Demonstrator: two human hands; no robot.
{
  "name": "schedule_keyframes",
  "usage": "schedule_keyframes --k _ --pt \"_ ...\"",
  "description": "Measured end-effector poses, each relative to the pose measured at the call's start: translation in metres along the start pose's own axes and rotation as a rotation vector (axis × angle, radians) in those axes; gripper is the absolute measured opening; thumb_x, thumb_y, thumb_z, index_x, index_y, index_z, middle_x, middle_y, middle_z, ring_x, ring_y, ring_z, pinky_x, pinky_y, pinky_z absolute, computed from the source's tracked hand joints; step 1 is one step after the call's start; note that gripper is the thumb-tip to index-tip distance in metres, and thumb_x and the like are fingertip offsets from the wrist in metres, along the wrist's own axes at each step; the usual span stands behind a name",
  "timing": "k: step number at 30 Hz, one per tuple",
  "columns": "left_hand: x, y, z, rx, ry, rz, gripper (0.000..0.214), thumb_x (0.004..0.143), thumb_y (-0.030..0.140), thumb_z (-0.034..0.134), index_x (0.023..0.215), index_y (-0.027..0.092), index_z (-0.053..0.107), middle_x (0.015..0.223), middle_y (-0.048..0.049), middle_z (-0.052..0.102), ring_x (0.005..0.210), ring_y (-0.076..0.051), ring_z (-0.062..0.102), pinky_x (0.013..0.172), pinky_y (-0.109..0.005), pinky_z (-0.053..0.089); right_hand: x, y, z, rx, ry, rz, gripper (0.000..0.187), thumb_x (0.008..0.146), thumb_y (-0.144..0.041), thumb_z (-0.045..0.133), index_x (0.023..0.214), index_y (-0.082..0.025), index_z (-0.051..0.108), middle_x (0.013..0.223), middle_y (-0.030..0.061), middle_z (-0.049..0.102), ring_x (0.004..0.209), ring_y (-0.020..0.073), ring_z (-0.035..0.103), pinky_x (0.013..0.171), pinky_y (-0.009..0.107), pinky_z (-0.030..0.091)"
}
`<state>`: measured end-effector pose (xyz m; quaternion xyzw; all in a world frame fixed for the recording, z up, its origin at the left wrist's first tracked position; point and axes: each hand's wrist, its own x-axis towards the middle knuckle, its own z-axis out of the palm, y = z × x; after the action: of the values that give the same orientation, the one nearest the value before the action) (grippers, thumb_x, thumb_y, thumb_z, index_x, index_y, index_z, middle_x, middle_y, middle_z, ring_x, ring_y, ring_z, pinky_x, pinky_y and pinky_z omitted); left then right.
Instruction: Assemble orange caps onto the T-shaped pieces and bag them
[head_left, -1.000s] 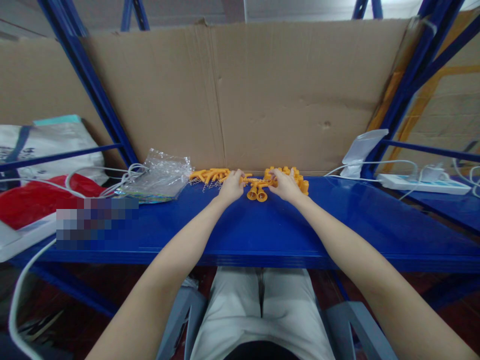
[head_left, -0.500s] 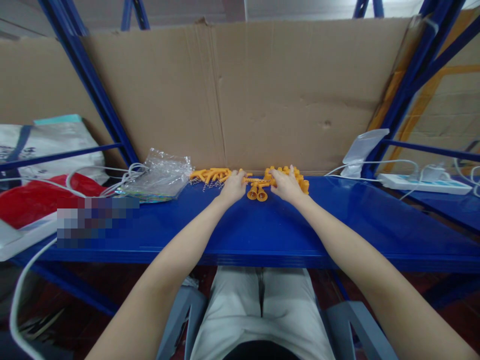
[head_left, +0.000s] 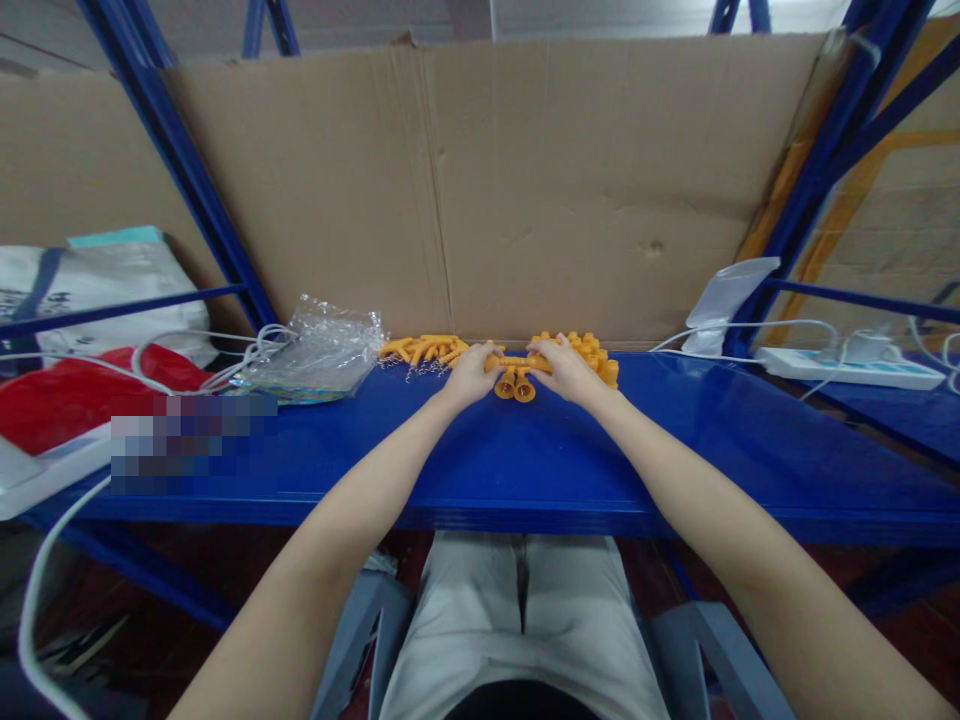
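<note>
My left hand [head_left: 472, 376] and my right hand [head_left: 564, 368] are close together near the back of the blue shelf. Their fingers are closed on the two ends of a slim orange stick-shaped piece [head_left: 517, 361] spanning the gap. Just in front of it, two orange flared cups [head_left: 523, 390] lie with their round mouths toward me. Left of my left hand is a pile of orange sticks [head_left: 421, 348] with thin curly metal wires. A cluster of knobbly orange pieces [head_left: 592, 352] sits beside and behind my right hand, partly covered by it.
Clear plastic packaging [head_left: 322, 350] and white cables [head_left: 255, 350] lie to the left, near a red item [head_left: 82, 400]. A power strip [head_left: 847, 366] is at the right. A cardboard sheet [head_left: 540, 190] stands along the back, between blue posts.
My right hand has moved left, toward my left hand, and its fingers now meet the stick-shaped piece. My left hand has shifted slightly right. The piles look the same.
</note>
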<state>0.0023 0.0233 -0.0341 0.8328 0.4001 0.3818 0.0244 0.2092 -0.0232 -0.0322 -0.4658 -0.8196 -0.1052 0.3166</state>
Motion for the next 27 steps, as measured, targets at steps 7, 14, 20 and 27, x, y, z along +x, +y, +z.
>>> schedule_keyframes --k 7,14,20,27 --pt "0.0 -0.003 0.002 -0.008 -0.016 -0.039 0.016 0.079 0.01 0.062 0.092 0.019 0.065 0.101 -0.0053 0.073 0.103 -0.022 0.067 0.1 -0.04 0.05 0.0 0.0 0.0 0.055 -0.025 -0.004 0.029 0.086 -0.02 0.06 0.116 -0.019 0.061 0.122 0.0137 0.068 0.117 0.0295 0.062 0.097 0.049 0.05" --pt "0.0 -0.002 -0.001 -0.048 -0.008 -0.047 0.016 0.079 0.012 0.061 0.093 0.02 0.066 0.104 -0.0052 0.073 0.105 -0.022 0.067 0.101 -0.04 0.05 0.0 -0.004 -0.004 0.087 0.037 0.053 0.024 0.087 -0.021 0.061 0.111 -0.023 0.064 0.12 0.01 0.071 0.112 0.0291 0.066 0.096 0.047 0.05" --pt "0.0 -0.004 0.001 -0.035 0.004 -0.039 0.017 0.078 0.012 0.061 0.092 0.021 0.066 0.103 -0.0052 0.073 0.105 -0.022 0.067 0.102 -0.04 0.049 0.002 0.003 0.002 0.171 0.058 0.047 0.027 0.085 -0.026 0.062 0.111 -0.021 0.064 0.116 0.0111 0.07 0.109 0.0284 0.066 0.096 0.049 0.05" --pt "-0.001 -0.005 0.001 -0.013 0.035 -0.11 0.015 0.08 0.014 0.063 0.092 0.021 0.067 0.104 -0.0062 0.074 0.106 -0.024 0.067 0.1 -0.039 0.05 0.002 0.016 0.005 0.242 0.09 0.023 0.041 0.074 -0.021 0.066 0.115 -0.018 0.059 0.121 0.0137 0.065 0.114 0.0285 0.063 0.1 0.049 0.048"
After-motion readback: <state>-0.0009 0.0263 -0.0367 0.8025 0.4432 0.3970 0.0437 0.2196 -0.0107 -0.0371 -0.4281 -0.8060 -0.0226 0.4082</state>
